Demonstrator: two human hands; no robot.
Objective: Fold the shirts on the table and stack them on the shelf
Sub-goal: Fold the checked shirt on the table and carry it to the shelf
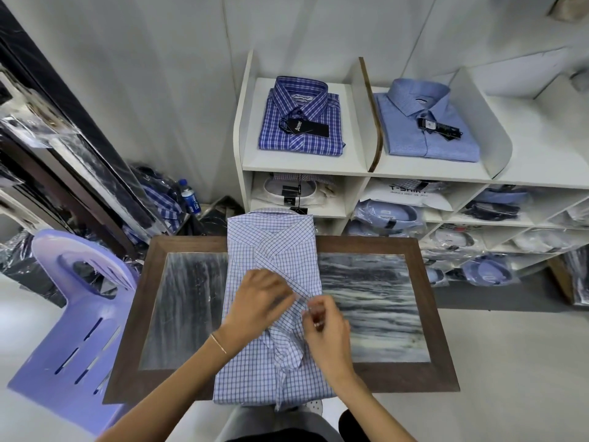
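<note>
A light blue checked shirt [271,362] lies face down along the middle of the table [439,362], its sides folded in and one sleeve laid diagonally across the back. My left hand [258,301] rests on the shirt's middle, fingers reaching to the sleeve's cuff end. My right hand [325,330] pinches that cuff at the shirt's right edge. On the white shelf [306,162] behind the table, a dark blue plaid folded shirt [302,122] lies in the left top bay and a plain light blue one [427,126] in the bay to its right.
A lilac plastic chair [73,314] stands left of the table. Bagged shirts fill the shelf's lower bays [389,215] and pile on the floor at left [159,199], beside a water bottle [189,196]. The top bay at far right [541,138] holds nothing.
</note>
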